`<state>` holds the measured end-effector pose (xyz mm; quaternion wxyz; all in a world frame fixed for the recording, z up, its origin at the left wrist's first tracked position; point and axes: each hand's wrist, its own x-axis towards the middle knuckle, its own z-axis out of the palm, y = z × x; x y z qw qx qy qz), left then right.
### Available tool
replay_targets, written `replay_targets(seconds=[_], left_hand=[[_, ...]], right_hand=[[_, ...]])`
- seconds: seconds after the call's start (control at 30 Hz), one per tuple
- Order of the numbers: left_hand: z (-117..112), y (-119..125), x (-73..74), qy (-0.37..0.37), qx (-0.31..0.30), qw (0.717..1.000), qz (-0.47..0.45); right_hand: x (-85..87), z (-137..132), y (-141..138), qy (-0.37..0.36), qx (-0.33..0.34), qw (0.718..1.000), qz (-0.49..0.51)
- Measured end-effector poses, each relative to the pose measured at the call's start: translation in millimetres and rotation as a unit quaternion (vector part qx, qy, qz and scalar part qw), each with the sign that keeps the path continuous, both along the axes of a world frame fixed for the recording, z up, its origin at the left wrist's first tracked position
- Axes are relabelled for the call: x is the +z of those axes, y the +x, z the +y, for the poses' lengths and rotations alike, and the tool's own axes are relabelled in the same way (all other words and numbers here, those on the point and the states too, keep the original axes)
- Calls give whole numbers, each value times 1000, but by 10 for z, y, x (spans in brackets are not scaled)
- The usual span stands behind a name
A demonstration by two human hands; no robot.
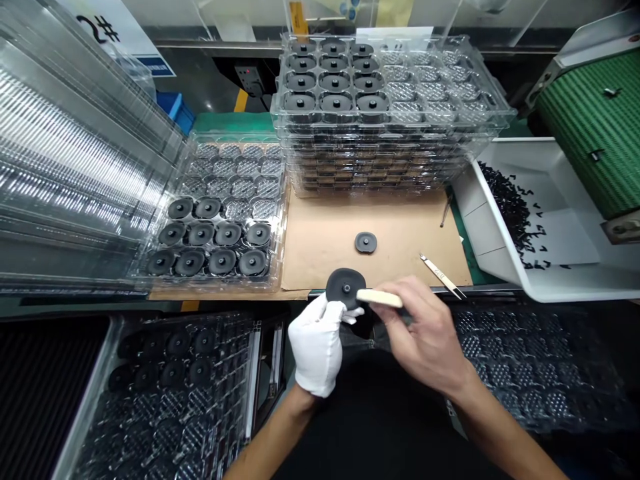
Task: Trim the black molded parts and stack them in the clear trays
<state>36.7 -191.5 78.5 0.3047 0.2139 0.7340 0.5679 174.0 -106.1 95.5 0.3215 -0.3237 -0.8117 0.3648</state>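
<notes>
My left hand [319,343], in a white glove, grips a round black part [345,287] with a small raised hub at its centre. In my bare right hand [425,330] is a flat cream-coloured pad [379,298], held edge-on; its far end meets or overlaps the black part's right rim. What the pad is made of I cannot tell. A smaller dark disc with a hub [366,243] lies on the brown cardboard [320,227] just beyond my hands. To its right rest white-handled tweezers [440,275], with their points toward me.
At left, a clear tray [277,267] holds several black parts. Stacked clear trays [385,127] stand at the back. On the right are a white bin [530,283] with small black pieces and a green conveyor belt [590,100]. More trays [170,400] sit below the table edge.
</notes>
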Motion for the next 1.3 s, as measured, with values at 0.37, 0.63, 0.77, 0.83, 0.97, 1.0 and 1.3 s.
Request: replay_targets(seconds=[0.37,0.63,0.77,0.83,0.97,1.0,1.3], left_hand=[[-4,19,53,1,-2,999,42],[-67,59,-56,-1,13,1000,18],[-70,50,-91,1,48,998,35],[-67,22,-99,5,68,997,48],[-44,-27,-85,4,59,997,49],[-36,-31,-77,7,52,998,43],[-65,13,-30,-14,-36,999,28]], right_hand=[[-21,-102,-46,12,-36,999,35],[27,-163,-251,45,-19,998,36],[-2,-192,-270,39,5,999,5],[-21,-207,-231,30,18,999,-8],[-67,-188,-135,64,-5,997,-42],[-79,-170,-118,77,-16,996,-47],[-131,1,-137,99,-80,991,-53]])
